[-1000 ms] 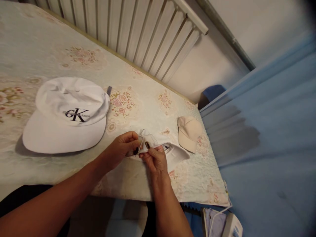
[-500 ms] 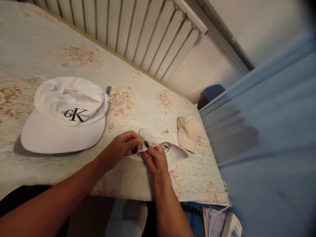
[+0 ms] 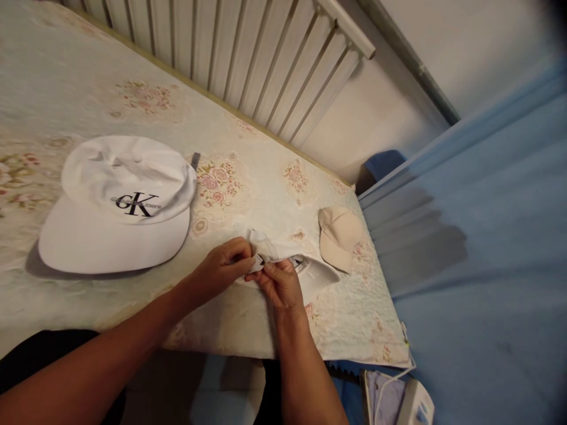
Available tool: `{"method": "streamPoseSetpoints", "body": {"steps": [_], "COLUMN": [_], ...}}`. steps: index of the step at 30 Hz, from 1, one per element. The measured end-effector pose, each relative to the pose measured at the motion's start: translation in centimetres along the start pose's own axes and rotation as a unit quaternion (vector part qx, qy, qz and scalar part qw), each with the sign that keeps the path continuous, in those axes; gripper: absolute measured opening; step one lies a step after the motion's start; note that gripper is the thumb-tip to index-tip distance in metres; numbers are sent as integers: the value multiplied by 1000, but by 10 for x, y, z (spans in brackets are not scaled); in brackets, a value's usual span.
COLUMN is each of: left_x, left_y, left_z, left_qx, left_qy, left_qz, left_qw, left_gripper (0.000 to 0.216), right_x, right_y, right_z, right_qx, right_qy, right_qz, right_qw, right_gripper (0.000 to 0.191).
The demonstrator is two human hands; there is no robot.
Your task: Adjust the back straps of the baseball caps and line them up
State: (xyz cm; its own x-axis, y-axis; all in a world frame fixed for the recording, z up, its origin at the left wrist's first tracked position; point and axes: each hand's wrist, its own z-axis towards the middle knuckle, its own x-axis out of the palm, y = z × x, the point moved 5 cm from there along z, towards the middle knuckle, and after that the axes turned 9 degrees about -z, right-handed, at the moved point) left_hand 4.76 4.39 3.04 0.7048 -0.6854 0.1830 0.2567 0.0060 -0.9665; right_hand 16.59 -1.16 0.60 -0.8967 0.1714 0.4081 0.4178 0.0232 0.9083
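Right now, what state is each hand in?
Left hand: closed, pinching the strap of the middle cap.
Right hand: closed, pinching that cap near the strap.

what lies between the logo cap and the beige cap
In the head view, floral cloth and another white cap, held by the left hand and right hand.

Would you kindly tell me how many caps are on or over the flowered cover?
3: a lettered white cap at left, a second white cap in the left hand and right hand, and a beige cap at right.
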Motion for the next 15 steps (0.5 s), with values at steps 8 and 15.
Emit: {"method": "streamPoseSetpoints", "body": {"steps": [8, 15], "left_x": [1, -4], "left_y": [-1, 6], "left_z": [1, -1], "left_qx": [11, -9], "left_qy": [-25, -65], "left_qz": [79, 127], "left_qw": [997, 990], "left_gripper": [23, 21], "right_x": [2, 5], "right_y": [-2, -2], "right_z": [1, -1], "right_qx": [-9, 17], "right_qy": [-8, -42], "right_qz": [-20, -44], "right_qw": [1000, 998], "right_gripper": [24, 22]}}
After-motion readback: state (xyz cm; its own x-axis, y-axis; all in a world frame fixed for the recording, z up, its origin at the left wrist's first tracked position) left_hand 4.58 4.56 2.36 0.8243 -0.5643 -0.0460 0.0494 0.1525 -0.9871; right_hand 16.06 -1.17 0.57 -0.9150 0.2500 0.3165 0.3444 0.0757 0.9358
